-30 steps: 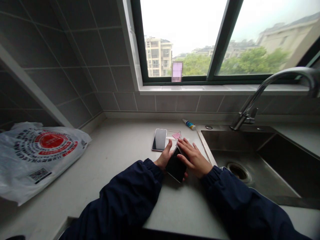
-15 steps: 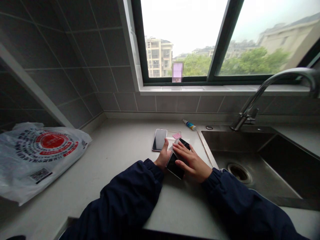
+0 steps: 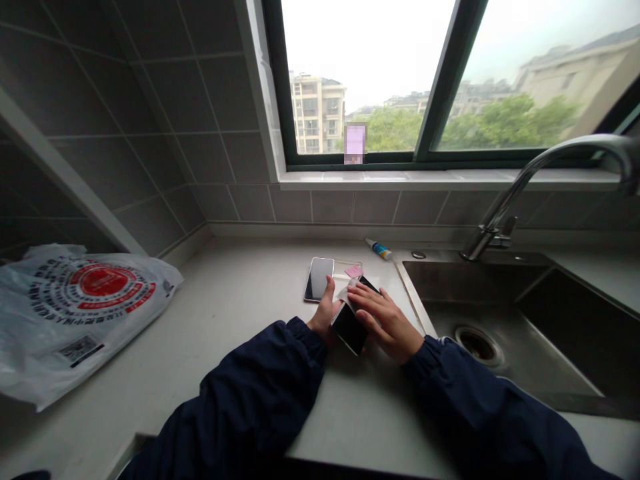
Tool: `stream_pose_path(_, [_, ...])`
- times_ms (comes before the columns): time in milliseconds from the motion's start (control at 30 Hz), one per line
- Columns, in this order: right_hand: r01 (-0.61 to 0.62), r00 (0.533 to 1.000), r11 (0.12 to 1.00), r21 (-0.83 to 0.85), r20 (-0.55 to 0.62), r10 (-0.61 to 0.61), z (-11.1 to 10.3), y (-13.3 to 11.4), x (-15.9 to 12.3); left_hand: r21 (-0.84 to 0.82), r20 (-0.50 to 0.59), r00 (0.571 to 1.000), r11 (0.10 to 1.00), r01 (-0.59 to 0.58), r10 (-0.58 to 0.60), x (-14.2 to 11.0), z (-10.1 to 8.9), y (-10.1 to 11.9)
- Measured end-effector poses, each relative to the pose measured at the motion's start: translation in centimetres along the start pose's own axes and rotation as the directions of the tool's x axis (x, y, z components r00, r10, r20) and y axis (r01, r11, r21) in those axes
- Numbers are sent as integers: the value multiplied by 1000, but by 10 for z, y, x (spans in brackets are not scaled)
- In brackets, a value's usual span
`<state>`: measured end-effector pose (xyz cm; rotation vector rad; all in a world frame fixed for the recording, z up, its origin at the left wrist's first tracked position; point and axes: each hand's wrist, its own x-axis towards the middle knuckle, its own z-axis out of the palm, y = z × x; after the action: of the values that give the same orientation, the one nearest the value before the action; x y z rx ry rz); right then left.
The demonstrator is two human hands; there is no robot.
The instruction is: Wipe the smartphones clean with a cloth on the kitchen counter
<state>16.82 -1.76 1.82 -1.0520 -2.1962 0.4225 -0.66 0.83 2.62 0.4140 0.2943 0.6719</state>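
One dark phone (image 3: 349,328), gripped in left hand (image 3: 326,316), beneath outstretched right hand (image 3: 389,324)

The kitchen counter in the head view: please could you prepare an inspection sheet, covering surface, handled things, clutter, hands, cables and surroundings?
Surface: white smooth counter, lightly marked.
Handled things: black rectangular phone, tilted, with a whitish thin cloth or tissue across it.
Clutter: silver-edged flat phone; pink paper piece; white, blue and yellow tube; printed white plastic bag.
Hands: left hand holds the black phone; right hand lies over phone and cloth, partly hiding both.
Cables: nothing seen.
Surroundings: rectangular steel sink, curved chrome tap, grey tiled wall, dark-framed glass window.
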Motion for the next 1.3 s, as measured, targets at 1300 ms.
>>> stream_pose_path(1300, [188, 982, 979, -83, 3, -188, 8, -2, -3, -115, -125, 991, 993, 39, -54, 5, -6, 3])
